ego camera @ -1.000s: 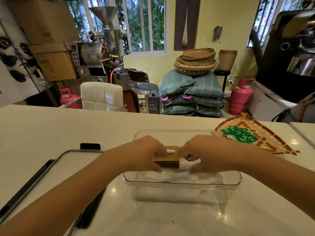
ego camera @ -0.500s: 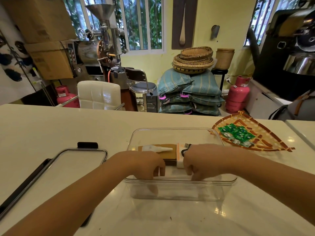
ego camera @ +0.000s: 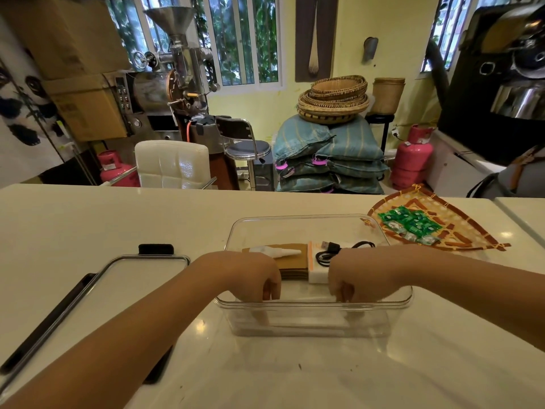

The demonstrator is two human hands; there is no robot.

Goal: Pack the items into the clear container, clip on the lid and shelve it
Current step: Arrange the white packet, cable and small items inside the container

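Now both hands dip inside the clear container [ego camera: 312, 305] on the table [ego camera: 88, 219]: left hand [ego camera: 250, 276] and right hand [ego camera: 358, 276] curled, gripping nothing I can see. Best nudge the brown stack [ego camera: 290, 261] and white box [ego camera: 317, 271] flat, cable [ego camera: 331, 250] tucked, so the lid [ego camera: 97, 278] on the left clips cleanly.

A pale counter [ego camera: 88, 225] carries a woven tray [ego camera: 472, 240] of green packets [ego camera: 410, 222] at its far right. Beyond it stand a white padded chair [ego camera: 172, 163], a metal coffee roaster [ego camera: 174, 84], stacked teal sacks [ego camera: 330, 160] topped with woven baskets [ego camera: 333, 98], and two pink gas cylinders [ego camera: 411, 157]
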